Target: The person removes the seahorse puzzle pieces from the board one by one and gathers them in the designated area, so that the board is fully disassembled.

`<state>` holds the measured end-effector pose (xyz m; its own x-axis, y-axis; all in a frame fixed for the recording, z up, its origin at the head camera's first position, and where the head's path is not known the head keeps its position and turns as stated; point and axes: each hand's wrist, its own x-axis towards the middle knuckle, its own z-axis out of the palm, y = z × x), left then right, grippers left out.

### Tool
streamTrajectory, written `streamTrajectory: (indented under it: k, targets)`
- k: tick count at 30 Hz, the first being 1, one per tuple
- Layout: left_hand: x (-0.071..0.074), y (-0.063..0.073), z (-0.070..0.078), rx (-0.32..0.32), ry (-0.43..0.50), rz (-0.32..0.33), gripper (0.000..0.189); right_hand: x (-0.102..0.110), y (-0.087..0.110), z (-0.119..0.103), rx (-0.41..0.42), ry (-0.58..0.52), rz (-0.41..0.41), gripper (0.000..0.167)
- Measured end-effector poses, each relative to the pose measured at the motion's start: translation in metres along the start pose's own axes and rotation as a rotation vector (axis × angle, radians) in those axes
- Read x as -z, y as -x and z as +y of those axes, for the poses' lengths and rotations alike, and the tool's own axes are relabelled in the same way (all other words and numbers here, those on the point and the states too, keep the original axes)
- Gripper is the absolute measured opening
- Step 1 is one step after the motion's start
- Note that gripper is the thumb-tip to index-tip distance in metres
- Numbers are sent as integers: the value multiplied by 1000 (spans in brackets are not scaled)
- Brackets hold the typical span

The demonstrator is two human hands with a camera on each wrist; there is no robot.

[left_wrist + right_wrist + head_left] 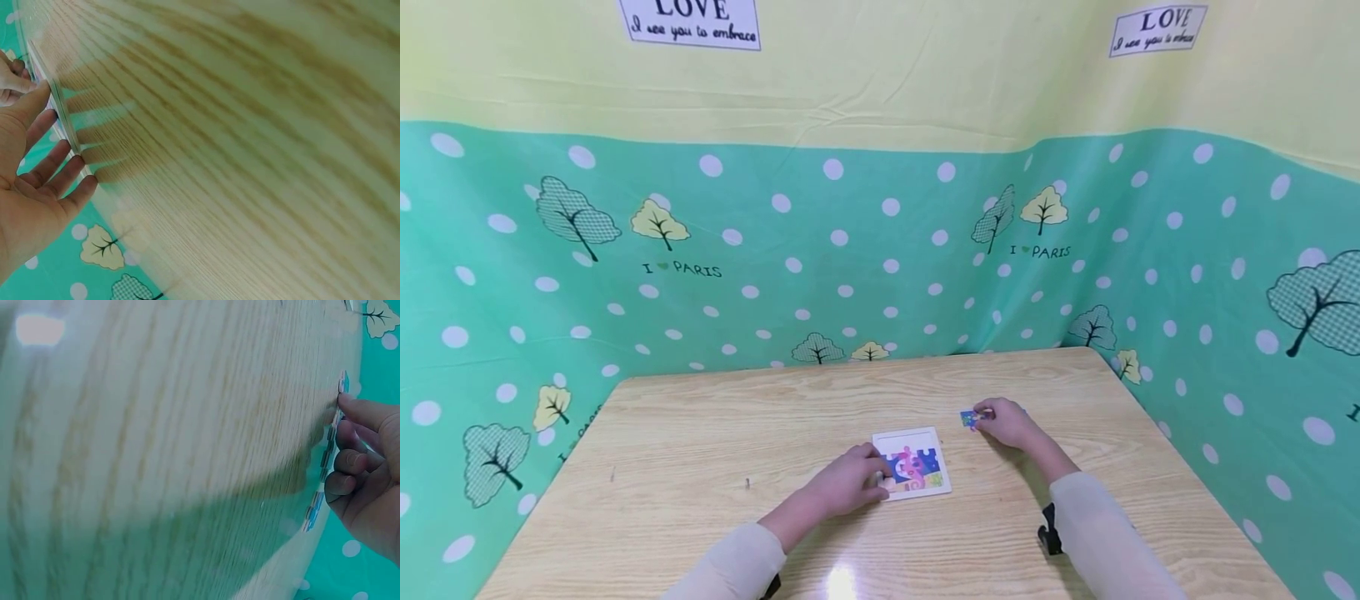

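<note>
A white-rimmed jigsaw tray (912, 440) lies on the table, partly filled with pieces showing a pink cartoon figure on dark blue. My left hand (848, 482) is at its left side, thumb by the near corner and a finger over the picture. In the left wrist view its relaxed, spread fingers (65, 150) touch the tray's edge and the tabletop. Right of the tray, my right hand (1007, 423) has curled fingers and pinches a small colourful puzzle piece (967, 418). The right wrist view shows several thin pieces (314, 509) low on the table, partly hidden by that hand.
The wooden table (715, 433) meets a green dotted curtain (850, 208) at its back and right. A small dark mark (747, 482) shows on the wood left of the left hand. A black strap (1049, 533) is at the right sleeve.
</note>
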<state>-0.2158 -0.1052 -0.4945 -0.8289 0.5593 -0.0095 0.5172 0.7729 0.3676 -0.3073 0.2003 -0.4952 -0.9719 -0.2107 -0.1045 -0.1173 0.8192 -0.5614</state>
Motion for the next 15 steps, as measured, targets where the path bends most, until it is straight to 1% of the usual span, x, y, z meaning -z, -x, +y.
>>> streamTrajectory:
  k: [8, 15]
  targets:
    - [0, 0, -1, -6, -2, 1, 27, 3, 2, 1, 6, 0, -1, 34]
    - [0, 0, -1, -23, -7, 12, 28, 6, 4, 1, 27, 14, 4, 33]
